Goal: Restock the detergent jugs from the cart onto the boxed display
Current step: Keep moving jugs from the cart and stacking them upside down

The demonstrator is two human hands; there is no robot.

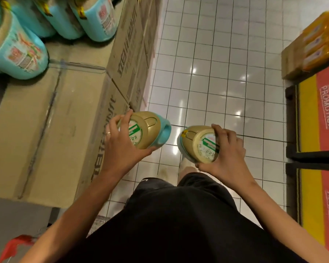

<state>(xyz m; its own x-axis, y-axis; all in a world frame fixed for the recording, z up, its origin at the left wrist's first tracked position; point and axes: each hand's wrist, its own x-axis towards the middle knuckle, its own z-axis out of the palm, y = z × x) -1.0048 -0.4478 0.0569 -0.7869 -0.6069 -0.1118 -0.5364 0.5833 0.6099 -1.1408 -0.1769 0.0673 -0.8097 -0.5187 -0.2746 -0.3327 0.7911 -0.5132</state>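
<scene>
Left hand (120,150): my fingers curl round left jug (146,132), to carry it.
Right hand (227,151): grips right jug (198,143) too.
Boxes (46,120): jugs go here.

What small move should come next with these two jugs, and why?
Probably carry the left jug leftward over the bare box top and set it near the standing jugs. The left hand and right hand each grip a jug by its gold cap; the left jug is at the box's edge, the right jug farther out over the floor.
</scene>
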